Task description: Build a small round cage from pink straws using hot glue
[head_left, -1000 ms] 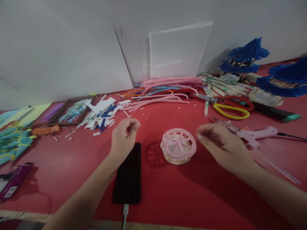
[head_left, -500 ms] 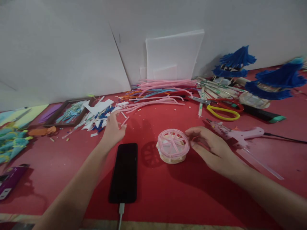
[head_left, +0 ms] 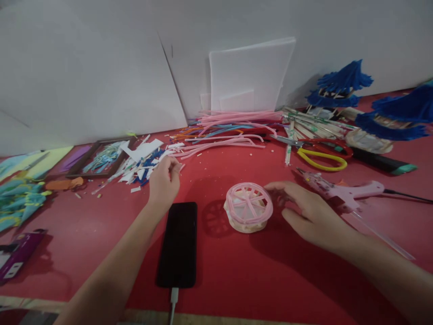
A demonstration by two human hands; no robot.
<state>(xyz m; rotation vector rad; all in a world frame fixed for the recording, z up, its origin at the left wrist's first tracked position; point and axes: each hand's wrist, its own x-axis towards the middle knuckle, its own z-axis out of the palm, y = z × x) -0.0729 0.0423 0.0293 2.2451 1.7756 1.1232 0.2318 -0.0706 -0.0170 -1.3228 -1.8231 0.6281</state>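
A pink spoked wheel-like piece sits on a round beige base on the red table. My right hand is just to its right, thumb and fingers apart and holding nothing; its index fingertip is close to the pink rim, and I cannot tell whether they touch. My left hand is beside the pile of scraps with thumb and fingers pinched together. The end of a short pink strip sticks out at its fingertips.
A black phone with a white cable lies in front. Pink pipe cleaners and scissors are at the back. A pink glue gun lies right, below blue-roofed models. White and blue scraps are on the left.
My left thumb and fingers have closed together at the short pink strip. My right fingers have opened slightly beside the pink wheel. The whole view has shifted a little.
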